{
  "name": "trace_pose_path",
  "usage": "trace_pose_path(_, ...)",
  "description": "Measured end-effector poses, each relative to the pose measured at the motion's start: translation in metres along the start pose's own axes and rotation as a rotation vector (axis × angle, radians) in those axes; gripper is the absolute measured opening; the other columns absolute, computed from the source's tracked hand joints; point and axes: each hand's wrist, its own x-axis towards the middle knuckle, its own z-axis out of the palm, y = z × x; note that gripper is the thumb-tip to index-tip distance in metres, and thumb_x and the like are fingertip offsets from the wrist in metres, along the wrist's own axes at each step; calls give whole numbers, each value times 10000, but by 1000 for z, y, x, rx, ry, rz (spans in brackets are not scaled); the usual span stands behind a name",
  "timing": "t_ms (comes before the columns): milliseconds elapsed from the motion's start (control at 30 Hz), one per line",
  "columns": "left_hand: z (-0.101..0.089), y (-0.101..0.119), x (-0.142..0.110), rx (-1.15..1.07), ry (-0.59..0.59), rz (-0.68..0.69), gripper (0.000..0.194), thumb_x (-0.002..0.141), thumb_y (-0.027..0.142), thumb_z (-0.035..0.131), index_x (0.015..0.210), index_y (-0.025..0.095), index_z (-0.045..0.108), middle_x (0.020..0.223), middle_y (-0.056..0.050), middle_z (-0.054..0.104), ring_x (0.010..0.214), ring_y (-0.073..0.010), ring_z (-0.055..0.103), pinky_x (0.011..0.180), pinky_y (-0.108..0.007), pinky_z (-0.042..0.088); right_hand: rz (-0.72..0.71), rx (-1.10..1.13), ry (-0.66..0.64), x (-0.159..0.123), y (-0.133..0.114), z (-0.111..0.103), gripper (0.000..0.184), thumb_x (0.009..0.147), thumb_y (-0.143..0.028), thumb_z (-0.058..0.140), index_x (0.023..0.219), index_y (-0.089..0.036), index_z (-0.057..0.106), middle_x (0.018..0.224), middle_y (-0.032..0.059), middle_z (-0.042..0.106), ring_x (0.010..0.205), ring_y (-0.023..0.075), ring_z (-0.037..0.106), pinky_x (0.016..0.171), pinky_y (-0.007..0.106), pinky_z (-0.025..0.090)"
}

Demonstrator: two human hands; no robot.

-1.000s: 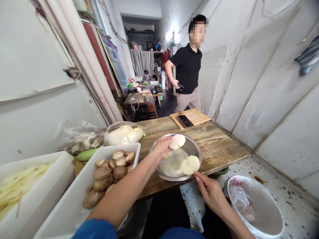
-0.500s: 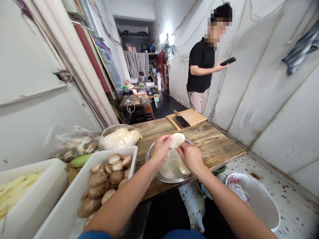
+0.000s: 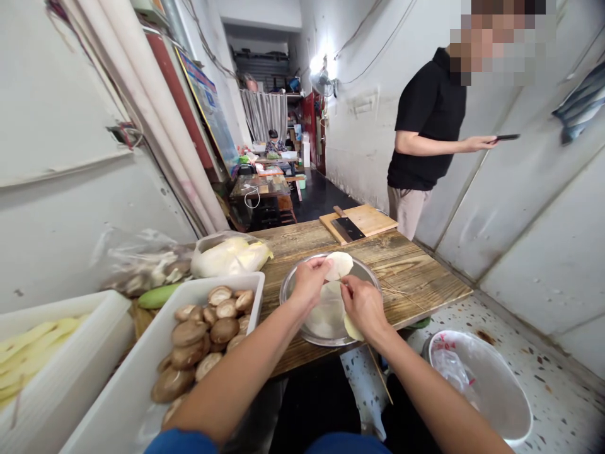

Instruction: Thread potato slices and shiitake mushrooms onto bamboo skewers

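Observation:
My left hand (image 3: 309,280) is closed on a thin, pale round vegetable slice (image 3: 339,267), pinched at its left edge and held above the metal basin (image 3: 289,315). Just right of it, my right hand (image 3: 365,302) grips a thin wooden skewer (image 3: 380,375), whose long end runs down past the table's front edge. The fingers of this hand are close to the slice's lower edge. A second pale slice (image 3: 352,328) hangs below the right hand, apparently on the skewer. Inside the basin lies more pale, translucent material (image 3: 326,312), partly hidden by my hands.
A white tub of brown mushrooms (image 3: 224,329) stands left of the basin, and a tub of yellow slices (image 3: 51,343) beyond it. A cleaver (image 3: 348,229) lies on a cutting board (image 3: 373,221). Loose skewers (image 3: 401,293) lie at right. A person (image 3: 428,126) stands behind with a phone.
The slice in my left hand has turned more face-on. The skewer's long end now shows below my right hand. The standing person has moved nearer and to the right.

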Motion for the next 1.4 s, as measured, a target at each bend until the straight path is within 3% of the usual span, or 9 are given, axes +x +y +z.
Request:
trace_pose_path(133, -3, 9, 1, -157, -53, -225, 32, 732, 146, 641, 727, 116, 653, 665, -57, 662, 582, -142, 606, 599, -288, 506, -25, 40, 20, -5, 4, 2, 201, 897, -199, 453, 829, -174, 641, 652, 24, 663, 626, 185, 590, 617, 255, 366)
trace_pose_path(233, -3, 16, 0, -170, -86, -298, 33, 749, 115, 615, 739, 106, 645, 680, -72, 661, 575, -150, 610, 567, -293, 509, -43, 62, 25, -9, 6, 1, 200, 905, -200, 448, 827, -172, 631, 648, 16, 653, 628, 174, 586, 612, 241, 370)
trace_pose_path(633, 8, 18, 0, -65, -90, -225, 29, 701, 129, 662, 692, 101, 661, 625, -63, 650, 546, -141, 598, 524, -254, 482, 42, -80, 12, 7, 4, -6, 218, 901, -222, 474, 769, -157, 635, 630, 59, 657, 598, 195, 591, 563, 262, 331)
trace_pose_path(800, 1, 22, 13, -91, -20, -170, 74, 680, 163, 696, 708, 115, 647, 631, -57, 656, 559, -133, 596, 554, -248, 481, -46, -111, 95, -9, 19, -32, 267, 912, -357, 495, 957, -145, 651, 834, 116, 700, 818, 255, 624, 747, 324, 393)
trace_pose_path(867, -4, 25, 18, -101, 1, -153, 92, 692, 182, 694, 727, 118, 638, 656, -62, 660, 568, -131, 599, 554, -245, 476, -40, -44, 125, -29, 30, -43, 312, 910, -396, 489, 1046, -151, 627, 966, 131, 690, 929, 271, 610, 814, 351, 404)
trace_pose_path(1000, -6, 24, 21, -108, 0, -147, 90, 729, 188, 660, 766, 109, 637, 680, -76, 665, 591, -143, 611, 544, -247, 478, 80, 204, -48, -71, 49, -42, 300, 908, -376, 471, 1083, -165, 594, 969, 110, 685, 881, 245, 633, 776, 344, 457)
trace_pose_path(1167, 3, 20, 14, -70, -71, -135, 74, 756, 183, 629, 773, 111, 636, 690, -75, 668, 580, -135, 609, 517, -228, 475, 181, 627, -210, -94, 58, -22, 292, 950, -368, 381, 1032, -189, 597, 581, -27, 552, 529, 151, 535, 547, 253, 420)
trace_pose_path(1233, 5, 22, 13, -46, -106, -153, 66, 755, 177, 628, 775, 115, 638, 701, -76, 673, 576, -134, 609, 509, -229, 473, 218, 747, -170, -95, 57, -18, 308, 946, -391, 396, 971, -184, 622, 526, -45, 489, 471, 130, 468, 483, 230, 370)
trace_pose_path(1400, 9, 26, 8, 8, -192, -200, 68, 748, 177, 644, 759, 111, 653, 675, -78, 671, 554, -124, 598, 517, -229, 466, 228, 727, 33, -90, 49, -18, 289, 904, -389, 479, 904, -169, 666, 704, 27, 622, 643, 165, 567, 589, 238, 430)
